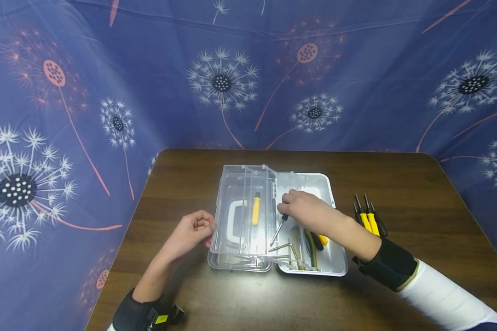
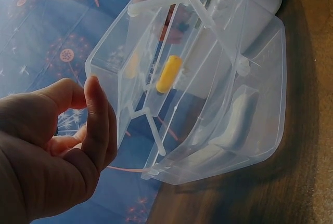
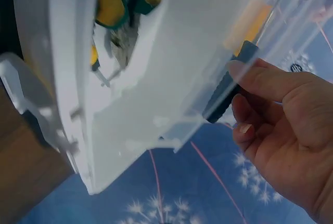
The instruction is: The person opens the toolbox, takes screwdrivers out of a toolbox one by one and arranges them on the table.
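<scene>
My right hand (image 1: 310, 209) pinches the dark handle of a screwdriver (image 3: 223, 96), its thin shaft slanting down toward the viewer over the toolbox in the head view. The toolbox lies unfolded, with a white base (image 1: 329, 184) on the right and a clear tray (image 1: 228, 184) and lid on the left. A yellow-handled tool (image 1: 256, 210) lies in the tray section. Beside the tray's left edge is my left hand (image 1: 193, 229), its fingers loosely curled and nothing visible in them. Whether its fingertips touch the edge is unclear.
Inside the white base are pliers (image 1: 311, 250) with green and yellow grips and several bent metal hex keys (image 1: 291, 250). Several yellow and black screwdrivers (image 1: 370, 220) lie on the brown table (image 1: 240, 303) to the right. A blue dandelion-print cloth (image 1: 157, 82) hangs behind.
</scene>
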{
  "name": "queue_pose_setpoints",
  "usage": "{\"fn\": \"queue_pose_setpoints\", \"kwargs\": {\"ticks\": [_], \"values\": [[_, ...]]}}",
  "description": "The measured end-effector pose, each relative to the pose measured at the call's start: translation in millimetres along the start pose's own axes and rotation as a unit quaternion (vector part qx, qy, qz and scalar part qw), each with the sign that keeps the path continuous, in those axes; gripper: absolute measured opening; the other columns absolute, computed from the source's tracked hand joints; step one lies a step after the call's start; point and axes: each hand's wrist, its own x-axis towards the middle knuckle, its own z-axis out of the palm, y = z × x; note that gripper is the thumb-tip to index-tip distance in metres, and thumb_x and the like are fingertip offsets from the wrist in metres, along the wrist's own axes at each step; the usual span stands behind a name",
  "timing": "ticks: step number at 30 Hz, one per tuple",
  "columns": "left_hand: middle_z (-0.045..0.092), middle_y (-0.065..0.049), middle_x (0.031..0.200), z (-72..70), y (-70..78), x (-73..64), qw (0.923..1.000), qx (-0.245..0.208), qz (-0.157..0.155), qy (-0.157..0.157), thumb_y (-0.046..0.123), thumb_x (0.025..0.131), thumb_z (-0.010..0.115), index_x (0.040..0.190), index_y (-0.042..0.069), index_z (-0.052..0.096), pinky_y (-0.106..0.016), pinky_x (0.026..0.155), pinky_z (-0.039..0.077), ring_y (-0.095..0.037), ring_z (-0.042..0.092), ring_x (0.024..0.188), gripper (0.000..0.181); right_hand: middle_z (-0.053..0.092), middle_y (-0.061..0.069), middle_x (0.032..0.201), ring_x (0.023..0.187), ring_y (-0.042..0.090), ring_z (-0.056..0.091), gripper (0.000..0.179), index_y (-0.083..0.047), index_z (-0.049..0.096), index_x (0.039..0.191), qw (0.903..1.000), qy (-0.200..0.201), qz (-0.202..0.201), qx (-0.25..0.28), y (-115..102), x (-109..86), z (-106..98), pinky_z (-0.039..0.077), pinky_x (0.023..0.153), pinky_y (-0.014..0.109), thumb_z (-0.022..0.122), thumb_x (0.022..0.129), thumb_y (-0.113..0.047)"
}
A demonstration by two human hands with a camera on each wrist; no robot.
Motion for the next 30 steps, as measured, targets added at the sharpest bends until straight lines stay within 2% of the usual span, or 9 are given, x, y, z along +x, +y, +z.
{"fn": "queue_pose_setpoints", "kwargs": {"ticks": [6, 10, 14, 17, 25, 30], "values": [[0.057, -0.006, 0.068, -0.5, 1.8, 0.6, 1.0, -0.002, 0.004, 0.003, -0.004, 0.087, 0.053, 0.099, -0.012, 0.055, -0.039, 0.054, 0.059, -0.014, 0.058, 0.053, 0.015, 0.062, -0.002, 0.081, 0.074, 0.017, 0.048, 0.03, -0.013, 0.068, 0.093, 0.9997, 0.013, 0.018, -0.013, 3.5, -7.0, -17.7, 0.047, 0.065, 0.028, 0.075, 0.072, 0.006], [0.057, -0.008, 0.069, -0.5, 2.4, -0.3, 1.0, -0.002, 0.006, 0.002, -0.004, 0.087, 0.053, 0.1, -0.012, 0.055, -0.035, 0.053, 0.058, -0.014, 0.058, 0.053, 0.015, 0.067, 0.001, 0.082, 0.075, 0.019, 0.053, 0.03, -0.011, 0.069, 0.092, 0.9988, 0.029, 0.034, -0.019, 8.8, -18.6, -25.2, 0.052, 0.069, 0.031, 0.076, 0.07, 0.007], [0.057, -0.008, 0.069, 0.5, 2.8, -1.2, 1.0, 0.0, 0.005, 0.001, -0.003, 0.087, 0.054, 0.099, -0.012, 0.055, -0.029, 0.052, 0.057, -0.014, 0.058, 0.053, 0.015, 0.068, 0.002, 0.08, 0.075, 0.02, 0.057, 0.019, -0.01, 0.069, 0.09, 0.9971, 0.04, 0.063, -0.014, 17.7, -36.0, -26.5, 0.054, 0.067, 0.034, 0.074, 0.076, 0.002], [0.057, -0.009, 0.068, 0.8, 1.7, -1.6, 1.0, 0.001, 0.001, 0.002, -0.004, 0.086, 0.053, 0.099, -0.011, 0.055, -0.027, 0.051, 0.056, -0.014, 0.058, 0.052, 0.015, 0.069, 0.004, 0.081, 0.076, 0.02, 0.059, 0.013, -0.009, 0.069, 0.09, 0.9944, 0.033, 0.101, 0.003, 24.4, -50.9, -26.6, 0.055, 0.066, 0.035, 0.075, 0.079, -0.005], [0.057, -0.009, 0.069, 0.6, 0.9, -1.1, 1.0, 0.003, 0.0, 0.0, -0.004, 0.086, 0.052, 0.099, -0.01, 0.055, -0.025, 0.051, 0.055, -0.014, 0.058, 0.052, 0.015, 0.073, 0.011, 0.088, 0.076, 0.025, 0.061, 0.027, -0.002, 0.071, 0.098, 0.975, -0.001, 0.222, -0.003, 42.2, -102.9, -19.5, 0.057, 0.062, 0.043, 0.078, 0.072, -0.004], [0.057, -0.009, 0.069, -0.4, 1.2, -1.2, 1.0, 0.005, 0.003, -0.007, -0.003, 0.087, 0.053, 0.1, -0.011, 0.055, -0.026, 0.052, 0.056, -0.014, 0.059, 0.053, 0.015, 0.07, 0.009, 0.078, 0.066, 0.024, 0.054, 0.021, 0.0, 0.068, 0.093, 0.9643, -0.009, 0.265, 0.002, 58.4, -143.3, -11.6, 0.05, 0.054, 0.041, 0.076, 0.074, -0.007]]}}
